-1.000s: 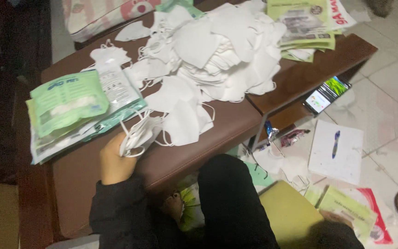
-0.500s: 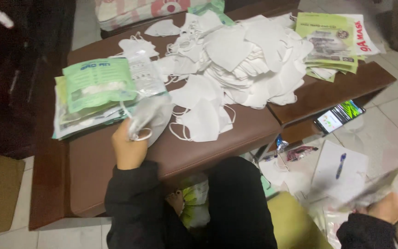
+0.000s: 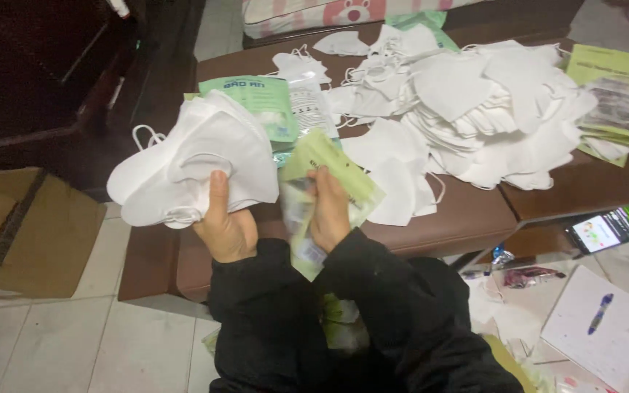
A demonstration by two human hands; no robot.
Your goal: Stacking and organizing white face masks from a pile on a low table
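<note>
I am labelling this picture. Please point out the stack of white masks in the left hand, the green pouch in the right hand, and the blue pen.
stack of white masks (image 3: 191,164), head view, middle of top mask.
green pouch (image 3: 343,178), head view, upper green part.
blue pen (image 3: 600,313), head view, middle of barrel.

Bare brown tabletop (image 3: 467,211) ahead (narrow strip), loose mask heap (image 3: 475,109) apparently blocking beyond.
</note>
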